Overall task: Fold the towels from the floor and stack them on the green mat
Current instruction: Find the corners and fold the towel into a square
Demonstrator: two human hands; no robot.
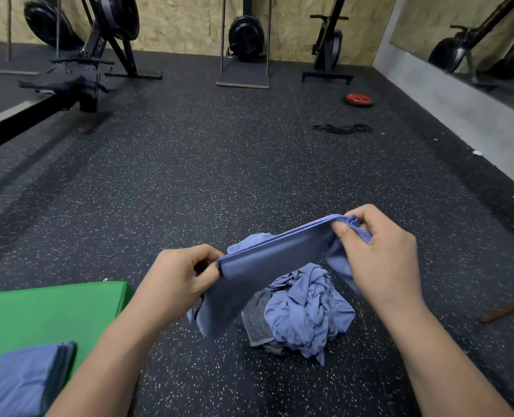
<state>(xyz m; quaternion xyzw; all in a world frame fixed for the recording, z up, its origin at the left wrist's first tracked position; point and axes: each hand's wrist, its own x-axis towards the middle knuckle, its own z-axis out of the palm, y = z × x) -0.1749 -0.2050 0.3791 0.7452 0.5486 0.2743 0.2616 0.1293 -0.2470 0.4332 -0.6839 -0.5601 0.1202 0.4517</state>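
Held towel [267,266] partly hides pile [307,311]; stack [24,380] cropped

I have one view: head-worn wide-angle, facing forward and down, close over the speckled floor [219,164], back wall [189,25] along top edge.

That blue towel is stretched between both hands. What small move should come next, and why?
Probably swing the right hand over to the left hand, halving the towel: its top edges lie matched, both ends are pinched, and the folded stack on the green mat looks more compact.
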